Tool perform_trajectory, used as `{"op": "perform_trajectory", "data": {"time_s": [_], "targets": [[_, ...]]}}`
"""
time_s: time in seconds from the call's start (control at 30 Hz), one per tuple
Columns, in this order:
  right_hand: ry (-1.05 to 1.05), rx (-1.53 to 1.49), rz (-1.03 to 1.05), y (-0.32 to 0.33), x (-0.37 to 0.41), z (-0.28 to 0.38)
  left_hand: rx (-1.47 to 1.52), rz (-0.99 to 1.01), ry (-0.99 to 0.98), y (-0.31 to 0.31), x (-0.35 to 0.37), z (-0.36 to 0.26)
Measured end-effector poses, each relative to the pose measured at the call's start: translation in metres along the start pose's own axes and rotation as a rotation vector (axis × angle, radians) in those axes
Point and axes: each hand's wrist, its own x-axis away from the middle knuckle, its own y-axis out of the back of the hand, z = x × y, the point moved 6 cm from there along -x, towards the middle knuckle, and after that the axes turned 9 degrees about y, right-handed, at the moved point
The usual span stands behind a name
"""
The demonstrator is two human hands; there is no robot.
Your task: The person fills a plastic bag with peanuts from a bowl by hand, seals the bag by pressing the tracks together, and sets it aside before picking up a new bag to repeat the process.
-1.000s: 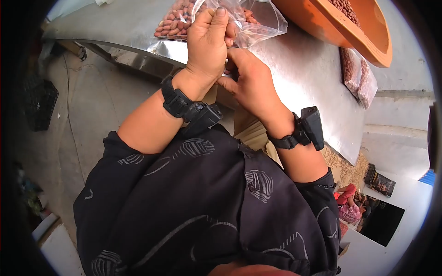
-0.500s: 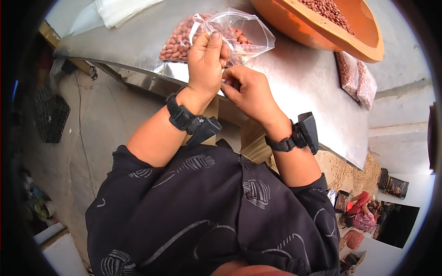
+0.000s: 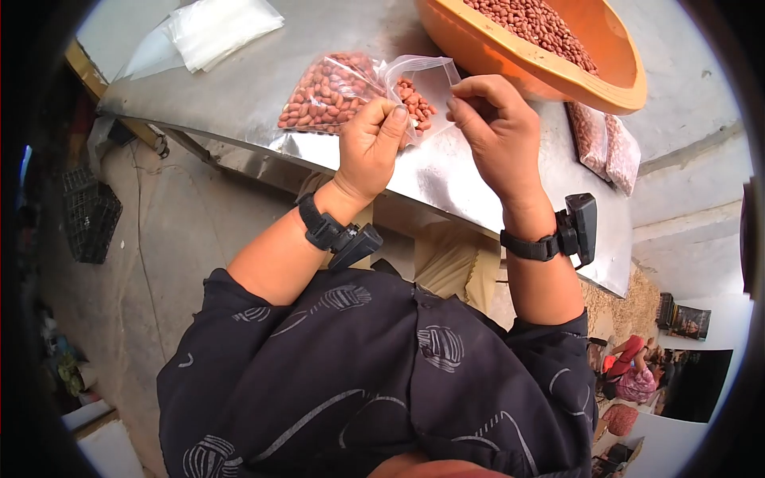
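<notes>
- Nearest, at the centre, the left hand (image 3: pixel 366 155) is closed, with thumb and bent fingers gripping the near side of the plastic bag (image 3: pixel 331 95). If this grip becomes loose, the soft mouth could fold inward.
- The right hand (image 3: pixel 506 131), right of it, appears to pinch the right corner of the mouth between thumb and forefinger. Too strong a pull there could stretch or tear the thin film, or drag the bag.
- The bag lies in the upper centre of the frame, on the metal tabletop (image 3: pixel 430 175), close to its near edge. It holds reddish peanuts (image 3: pixel 416 103), and its mouth looks open. A sudden tilt could spill some; those rolling over the edge would reach the floor.
- Beyond, at upper right, an orange basin (image 3: pixel 458 48) carries more peanuts (image 3: pixel 542 28). The right hand is near its side, so a careless elbow or wrist might push it.
- Beside the basin are filled bags (image 3: pixel 590 139); at upper left lie whitish plastic sheets (image 3: pixel 219 32).
- Farthest, at lower right, another person (image 3: pixel 637 385) is seen small, well apart.
</notes>
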Motion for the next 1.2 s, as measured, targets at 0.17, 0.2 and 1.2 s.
{"op": "perform_trajectory", "data": {"time_s": [0.17, 0.2, 1.2], "targets": [[-0.005, 0.098, 0.087, 0.026, -0.025, -0.008, -0.041, 0.06, 0.008, -0.003, 0.0, 0.004], [0.019, 0.143, 0.066, 0.041, -0.034, -0.004, -0.034, 0.079, 0.019, -0.004, 0.0, 0.005], [-0.762, 0.15, 1.091, 0.081, -0.103, -0.123, -0.113, 0.128, -0.033, -0.003, -0.003, -0.008]]}}
